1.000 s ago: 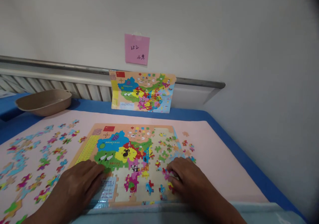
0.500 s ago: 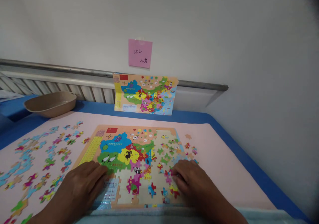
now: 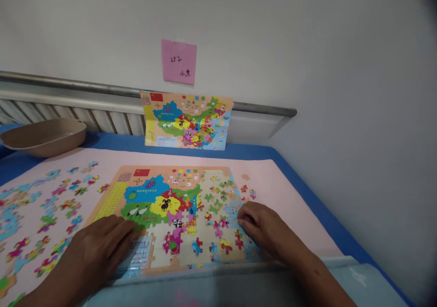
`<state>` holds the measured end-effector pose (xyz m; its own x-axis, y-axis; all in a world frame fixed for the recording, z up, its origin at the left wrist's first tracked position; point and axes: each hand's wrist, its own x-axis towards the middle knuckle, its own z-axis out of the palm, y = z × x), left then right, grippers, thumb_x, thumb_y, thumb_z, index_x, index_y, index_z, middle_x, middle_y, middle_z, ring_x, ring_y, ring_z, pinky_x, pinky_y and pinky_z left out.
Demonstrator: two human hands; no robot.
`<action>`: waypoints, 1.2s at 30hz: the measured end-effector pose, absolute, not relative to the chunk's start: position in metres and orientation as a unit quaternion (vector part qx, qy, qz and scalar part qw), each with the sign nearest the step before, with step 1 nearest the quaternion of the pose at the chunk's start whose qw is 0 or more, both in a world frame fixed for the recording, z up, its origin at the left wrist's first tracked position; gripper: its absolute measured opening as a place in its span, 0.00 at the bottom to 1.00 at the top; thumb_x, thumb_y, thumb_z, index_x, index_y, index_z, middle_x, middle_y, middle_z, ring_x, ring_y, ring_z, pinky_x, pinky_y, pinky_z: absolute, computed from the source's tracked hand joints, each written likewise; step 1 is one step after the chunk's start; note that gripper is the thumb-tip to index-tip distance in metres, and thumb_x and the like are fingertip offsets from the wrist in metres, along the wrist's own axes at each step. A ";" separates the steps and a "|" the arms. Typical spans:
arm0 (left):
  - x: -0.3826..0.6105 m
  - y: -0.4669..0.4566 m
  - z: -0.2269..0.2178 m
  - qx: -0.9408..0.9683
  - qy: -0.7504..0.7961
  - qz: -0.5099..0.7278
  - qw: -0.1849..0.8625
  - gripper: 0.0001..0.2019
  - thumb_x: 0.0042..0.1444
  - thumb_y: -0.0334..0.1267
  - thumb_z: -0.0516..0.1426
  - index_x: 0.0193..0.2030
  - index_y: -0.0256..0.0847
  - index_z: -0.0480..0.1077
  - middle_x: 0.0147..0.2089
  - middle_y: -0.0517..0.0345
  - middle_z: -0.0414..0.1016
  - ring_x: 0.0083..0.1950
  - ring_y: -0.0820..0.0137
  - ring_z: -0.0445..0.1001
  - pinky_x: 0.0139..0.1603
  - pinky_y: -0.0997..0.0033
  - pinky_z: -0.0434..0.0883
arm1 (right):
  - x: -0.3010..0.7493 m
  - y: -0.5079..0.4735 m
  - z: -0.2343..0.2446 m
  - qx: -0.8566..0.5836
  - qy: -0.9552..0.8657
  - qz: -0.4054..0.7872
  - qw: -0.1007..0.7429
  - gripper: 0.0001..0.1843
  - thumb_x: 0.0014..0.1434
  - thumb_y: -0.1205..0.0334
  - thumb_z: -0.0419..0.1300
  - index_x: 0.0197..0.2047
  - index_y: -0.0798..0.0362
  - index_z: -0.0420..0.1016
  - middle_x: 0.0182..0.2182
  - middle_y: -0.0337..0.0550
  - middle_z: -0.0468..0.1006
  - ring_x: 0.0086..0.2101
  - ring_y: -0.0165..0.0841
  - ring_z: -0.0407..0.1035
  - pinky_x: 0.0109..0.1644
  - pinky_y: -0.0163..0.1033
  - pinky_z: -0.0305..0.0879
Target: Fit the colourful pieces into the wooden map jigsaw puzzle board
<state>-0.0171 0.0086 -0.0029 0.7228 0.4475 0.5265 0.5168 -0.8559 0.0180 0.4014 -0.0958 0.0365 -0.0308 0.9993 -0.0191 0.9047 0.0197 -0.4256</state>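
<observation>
A jigsaw puzzle board [image 3: 191, 261] with a partly filled colourful map lies in front of me. My left hand [image 3: 99, 243] rests on its lower left part, fingers laid out on the surface. Over the board's right edge, my right hand [image 3: 261, 222] has its fingers curled together; whatever may be in them is hidden. Loose pieces lie on the board's bare right part, among them a pink piece [image 3: 218, 228], a blue and red piece [image 3: 197, 246] and a green piece [image 3: 218, 205].
Many loose pieces [image 3: 48, 222] are spread left of the board on the pink mat [image 3: 287, 188]. A few lie at its right. A printed map [image 3: 186, 122] leans against the metal rail [image 3: 262, 108], near a beige tray [image 3: 44, 136]. A pink note [image 3: 179, 62] hangs above.
My right hand has moved right and away from me, off the pink and red pieces it partly covered. My left hand stays on the board. The view has turned slightly right.
</observation>
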 end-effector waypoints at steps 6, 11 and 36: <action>-0.011 0.005 0.004 -0.918 -0.271 -0.281 0.065 0.15 0.76 0.45 0.52 0.44 0.45 0.77 0.36 0.58 0.82 0.34 0.68 0.81 0.31 0.67 0.72 | 0.405 -0.100 0.043 -0.702 -0.679 0.165 0.140 0.08 0.62 0.67 0.56 0.31 0.49 0.70 0.31 0.40 0.78 0.33 0.36 0.69 0.38 0.40 0.57; -0.016 0.008 0.001 -0.917 -0.276 -0.281 0.065 0.13 0.75 0.43 0.53 0.45 0.43 0.77 0.38 0.56 0.83 0.36 0.68 0.82 0.32 0.70 0.75 | 0.405 -0.099 0.044 -0.706 -0.674 0.170 0.135 0.08 0.63 0.67 0.57 0.31 0.49 0.72 0.31 0.40 0.78 0.33 0.37 0.69 0.38 0.40 0.57; -0.026 0.009 -0.018 -0.913 -0.298 -0.243 0.136 0.18 0.77 0.48 0.49 0.47 0.46 0.78 0.41 0.56 0.85 0.40 0.65 0.84 0.38 0.67 0.82 | 0.413 -0.105 0.047 -0.721 -0.644 0.224 0.120 0.10 0.61 0.68 0.60 0.29 0.49 0.66 0.27 0.34 0.72 0.29 0.32 0.63 0.33 0.37 0.52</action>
<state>-0.0255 0.0086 -0.0181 0.7050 0.4777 0.5242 0.6095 -0.7860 -0.1035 0.4126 -0.1046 0.0474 0.0692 0.9834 -0.1678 0.8758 -0.1404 -0.4618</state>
